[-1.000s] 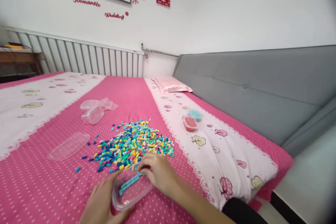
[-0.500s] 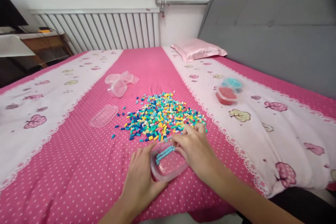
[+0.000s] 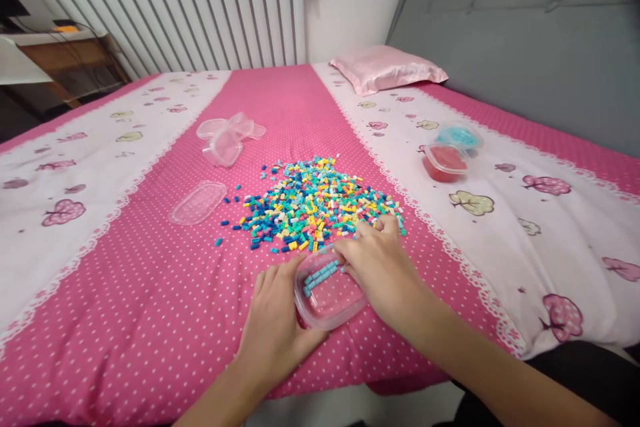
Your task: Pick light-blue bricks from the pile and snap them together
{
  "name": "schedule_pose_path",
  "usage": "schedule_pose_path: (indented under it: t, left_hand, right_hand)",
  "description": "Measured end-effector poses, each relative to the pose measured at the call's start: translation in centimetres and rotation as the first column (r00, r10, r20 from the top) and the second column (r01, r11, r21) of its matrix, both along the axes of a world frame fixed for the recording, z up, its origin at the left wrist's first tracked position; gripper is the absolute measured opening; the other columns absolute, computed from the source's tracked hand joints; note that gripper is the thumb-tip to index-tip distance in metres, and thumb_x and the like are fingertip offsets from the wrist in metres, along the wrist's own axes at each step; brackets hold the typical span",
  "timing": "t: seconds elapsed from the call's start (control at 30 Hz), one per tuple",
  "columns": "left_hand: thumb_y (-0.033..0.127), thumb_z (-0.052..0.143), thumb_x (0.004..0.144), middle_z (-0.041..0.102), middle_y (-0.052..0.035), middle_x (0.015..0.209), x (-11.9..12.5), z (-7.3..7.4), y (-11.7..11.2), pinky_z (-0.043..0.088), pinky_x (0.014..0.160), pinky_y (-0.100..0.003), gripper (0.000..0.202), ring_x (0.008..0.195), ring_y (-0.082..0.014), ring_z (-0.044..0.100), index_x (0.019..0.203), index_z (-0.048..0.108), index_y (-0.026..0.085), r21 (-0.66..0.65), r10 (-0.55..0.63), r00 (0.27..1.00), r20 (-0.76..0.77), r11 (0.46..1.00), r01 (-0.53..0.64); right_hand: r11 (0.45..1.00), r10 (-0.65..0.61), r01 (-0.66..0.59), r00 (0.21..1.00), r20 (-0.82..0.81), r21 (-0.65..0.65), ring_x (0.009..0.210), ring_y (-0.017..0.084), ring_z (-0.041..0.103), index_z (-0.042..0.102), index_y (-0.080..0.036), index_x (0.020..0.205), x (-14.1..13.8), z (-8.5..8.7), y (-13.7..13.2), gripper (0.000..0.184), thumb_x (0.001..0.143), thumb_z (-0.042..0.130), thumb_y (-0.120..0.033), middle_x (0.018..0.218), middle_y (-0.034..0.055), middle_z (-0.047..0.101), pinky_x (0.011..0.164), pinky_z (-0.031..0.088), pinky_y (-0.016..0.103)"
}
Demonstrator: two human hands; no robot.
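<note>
My left hand [image 3: 274, 310] is wrapped round the left end of a clear plastic container [image 3: 333, 320], thumb along its near side. Inside, small light-blue toy bricks [image 3: 321, 276] stand in neat rows along the far left part. The fingers of my right hand [image 3: 385, 267] are pinched over the container's far right part, beside the end of those rows. A bit of light blue shows at the fingertips, and the rest of what they hold is hidden. Just beyond the container spreads a heap of mixed toy bricks [image 3: 315, 203] in blue, green, yellow, white and pink.
To the left lie a clear lid [image 3: 199, 203] and a jumble of clear containers and lids [image 3: 225, 147]. At the right stand a container of red pieces [image 3: 445, 163] and one of light-blue pieces [image 3: 459, 138]. A pink pillow [image 3: 387, 70] rests farther back on the bed.
The view has tilted downward, so everything sits higher in it. My right fingers remain at the end of the blue rows, and my left hand keeps its hold on the container.
</note>
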State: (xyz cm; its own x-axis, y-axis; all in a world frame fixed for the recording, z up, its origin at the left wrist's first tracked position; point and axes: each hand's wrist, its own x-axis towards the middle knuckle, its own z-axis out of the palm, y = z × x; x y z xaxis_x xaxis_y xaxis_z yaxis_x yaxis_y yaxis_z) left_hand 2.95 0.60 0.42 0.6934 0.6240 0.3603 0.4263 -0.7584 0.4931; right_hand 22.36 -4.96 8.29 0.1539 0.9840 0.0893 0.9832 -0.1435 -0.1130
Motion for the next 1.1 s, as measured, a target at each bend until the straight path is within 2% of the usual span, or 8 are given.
schedule_pose_path:
  t: [0.17, 0.4, 0.57, 0.73, 0.9, 1.1]
  left_hand:
    - [0.047, 0.081, 0.081, 0.064, -0.0123, 0.139, 0.1, -0.1, 0.1, 0.053, 0.095, -0.055, 0.082, 0.118, -0.0368, 0.064, 0.148, 0.038, 0.029, 0.011, -0.001, 1.000, -0.004, 1.000, 0.001]
    - [0.046, 0.083, 0.080, 0.065, -0.0118, 0.136, -0.1, -0.3, 0.1, 0.054, 0.094, -0.054, 0.082, 0.116, -0.0363, 0.065, 0.147, 0.038, 0.029, 0.005, 0.003, 1.000, -0.009, 1.000, -0.003]
    - [0.047, 0.082, 0.080, 0.065, -0.0128, 0.136, 0.0, -0.2, 0.1, 0.053, 0.095, -0.055, 0.082, 0.116, -0.0371, 0.065, 0.147, 0.040, 0.028, 0.005, 0.005, 1.000, -0.003, 1.000, -0.005]
    - [0.049, 0.081, 0.081, 0.065, -0.0124, 0.135, 0.1, 0.0, 0.1, 0.053, 0.096, -0.054, 0.081, 0.117, -0.0363, 0.065, 0.148, 0.039, 0.028, 0.009, -0.018, 1.000, 0.009, 1.000, 0.018]
    - [0.046, 0.082, 0.081, 0.064, -0.0124, 0.136, 0.1, 0.0, 0.0, 0.052, 0.097, -0.053, 0.081, 0.119, -0.0361, 0.064, 0.147, 0.039, 0.027, 0.012, -0.010, 1.000, 0.023, 1.000, 0.010]
    - [0.047, 0.082, 0.082, 0.064, -0.0115, 0.136, 0.0, 0.0, 0.0, 0.052, 0.097, -0.052, 0.082, 0.118, -0.0347, 0.064, 0.148, 0.037, 0.028, -0.008, -0.023, 1.000, 0.022, 1.000, 0.023]
  right_hand:
    - [1.000, 0.012, -0.012, 0.999, 0.036, 0.001, 0.079, 0.023, 0.054, 0.073, -0.024, 0.069, -0.3, -0.3, 0.4, 0.026, 0.090, 0.070, -0.010, 0.068, 0.0050, 0.068, 0.082, 0.024, 0.040]
    - [1.000, 0.014, -0.014, 0.999, 0.043, 0.004, 0.089, 0.026, 0.059, 0.077, -0.026, 0.076, -0.7, -0.6, 0.5, 0.022, 0.091, 0.071, -0.012, 0.069, 0.0040, 0.070, 0.090, 0.024, 0.043]
    - [1.000, -0.014, 0.013, 0.998, 0.064, 0.010, 0.090, 0.026, 0.060, 0.077, -0.025, 0.072, -0.8, -0.8, 0.5, 0.023, 0.089, 0.072, -0.011, 0.067, 0.0048, 0.070, 0.094, 0.022, 0.044]
    - [1.000, -0.008, 0.008, 0.996, 0.089, -0.002, 0.086, 0.026, 0.059, 0.078, -0.025, 0.076, -0.7, -0.6, 0.3, 0.020, 0.090, 0.072, -0.012, 0.072, 0.0065, 0.072, 0.094, 0.023, 0.045]
    - [1.000, 0.013, -0.011, 0.993, 0.115, -0.016, 0.086, 0.026, 0.059, 0.078, -0.025, 0.076, -0.9, -0.5, 0.2, 0.021, 0.090, 0.071, -0.011, 0.068, 0.0057, 0.071, 0.093, 0.024, 0.045]
    - [0.998, -0.011, 0.014, 0.999, 0.045, -0.068, 0.096, 0.027, 0.059, 0.078, -0.024, 0.083, -0.4, 0.2, -0.2, 0.019, 0.093, 0.068, -0.010, 0.077, 0.0064, 0.073, 0.094, 0.023, 0.045]
